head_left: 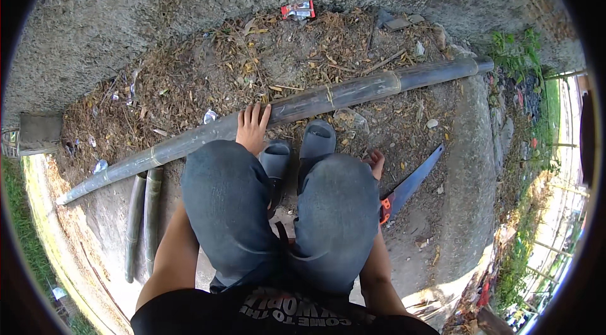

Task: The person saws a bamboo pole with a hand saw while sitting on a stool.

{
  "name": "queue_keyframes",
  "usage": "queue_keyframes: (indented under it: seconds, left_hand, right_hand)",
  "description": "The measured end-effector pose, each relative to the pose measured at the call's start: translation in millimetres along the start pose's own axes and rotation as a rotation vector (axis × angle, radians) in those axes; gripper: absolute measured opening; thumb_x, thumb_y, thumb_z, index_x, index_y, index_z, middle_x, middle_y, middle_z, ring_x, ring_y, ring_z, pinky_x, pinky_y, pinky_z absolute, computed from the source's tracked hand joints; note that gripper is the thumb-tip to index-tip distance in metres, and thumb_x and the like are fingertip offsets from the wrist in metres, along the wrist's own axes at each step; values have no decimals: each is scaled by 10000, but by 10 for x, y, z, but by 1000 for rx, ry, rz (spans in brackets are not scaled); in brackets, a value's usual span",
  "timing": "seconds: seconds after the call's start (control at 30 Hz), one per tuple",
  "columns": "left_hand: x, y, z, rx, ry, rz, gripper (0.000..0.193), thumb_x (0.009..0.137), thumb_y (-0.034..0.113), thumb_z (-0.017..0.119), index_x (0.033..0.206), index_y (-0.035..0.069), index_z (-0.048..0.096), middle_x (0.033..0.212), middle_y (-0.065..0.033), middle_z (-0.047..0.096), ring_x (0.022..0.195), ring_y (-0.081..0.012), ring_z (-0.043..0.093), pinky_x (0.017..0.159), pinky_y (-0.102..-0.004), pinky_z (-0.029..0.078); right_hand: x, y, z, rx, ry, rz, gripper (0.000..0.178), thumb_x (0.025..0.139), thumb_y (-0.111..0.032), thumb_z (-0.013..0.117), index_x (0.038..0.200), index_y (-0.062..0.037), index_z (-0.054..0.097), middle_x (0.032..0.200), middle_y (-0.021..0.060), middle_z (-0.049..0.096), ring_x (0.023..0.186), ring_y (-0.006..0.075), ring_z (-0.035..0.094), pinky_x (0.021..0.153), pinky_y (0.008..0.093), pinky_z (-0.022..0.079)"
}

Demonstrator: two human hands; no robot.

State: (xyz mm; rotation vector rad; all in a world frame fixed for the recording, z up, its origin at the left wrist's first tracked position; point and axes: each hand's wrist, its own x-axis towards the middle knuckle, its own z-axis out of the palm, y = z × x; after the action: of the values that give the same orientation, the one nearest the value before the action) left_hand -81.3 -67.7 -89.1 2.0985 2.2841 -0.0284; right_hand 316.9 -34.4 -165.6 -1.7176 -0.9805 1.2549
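1. Left hand (253,128): fingers extended, laid over the bamboo pole (366,89), palm side down; not wrapped around it.
2. Right hand (376,163): partly hidden by the right knee (341,199), fingers bent; whether it grips anything cannot be told.
3. Bamboo pole: lies on the ground (410,121) in front of the slippers (319,138), running from lower left to upper right.
4. Handsaw (411,183): lies right of the right knee, near the right hand, orange handle toward the person.
5. Two shorter poles (152,218): side by side, left of the person, near the long pole.
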Motion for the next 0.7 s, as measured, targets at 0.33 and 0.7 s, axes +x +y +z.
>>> queue_keyframes:
  seconds: [0.33,0.7]
  left_hand:
    - [471,-481,-276,-233,-381,56,1215,581,291,987,1601,112,351,1453,-199,587,1278,-417,628,1077,-497,529]
    - [316,-539,-431,-526,-542,268,1104,548,265,926,1530,79,457,1306,-231,667,1153,-432,684,1030,-501,558]
  right_hand:
    - [1572,-1481,1311,481,-23,300,1020,809,-409,915,1519,31,330,1389,157,565,1260,276,575,1020,450,482]
    - [928,-1450,1422,24,299,105,1214,801,-471,920,1495,145,137,1466,383,435,1367,429,502,1157,459,427]
